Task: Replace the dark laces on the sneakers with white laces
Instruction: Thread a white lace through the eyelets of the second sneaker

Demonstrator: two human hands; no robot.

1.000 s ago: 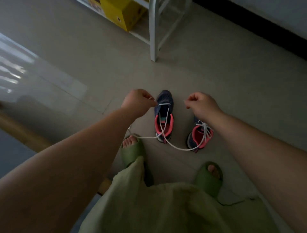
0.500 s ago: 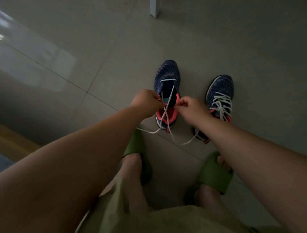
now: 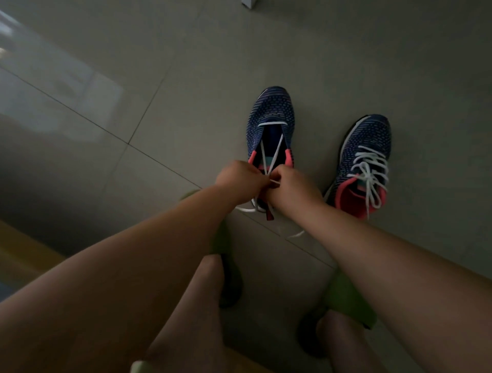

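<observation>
Two navy knit sneakers with pink collars stand on the floor, toes pointing away. The left sneaker [image 3: 272, 117] carries a white lace [image 3: 277, 152] through its lowest eyelets only; both strands run back to my hands. My left hand [image 3: 238, 179] and my right hand [image 3: 291, 186] meet over this shoe's collar, each pinching a strand of the lace. Loose lace ends trail on the floor below my wrists. The right sneaker [image 3: 366, 149] is fully laced in white, its ends lying loose over the opening.
Grey tiled floor [image 3: 133, 93] surrounds the shoes. My feet in green slippers [image 3: 348, 298] stand just behind the sneakers. A white furniture leg [image 3: 249, 3] shows at the top edge. A yellowish wooden edge [image 3: 24, 253] lies at the lower left.
My hands have come together from wide apart to almost touching over the left sneaker's collar. The view has tilted down, bringing the right sneaker fully into sight.
</observation>
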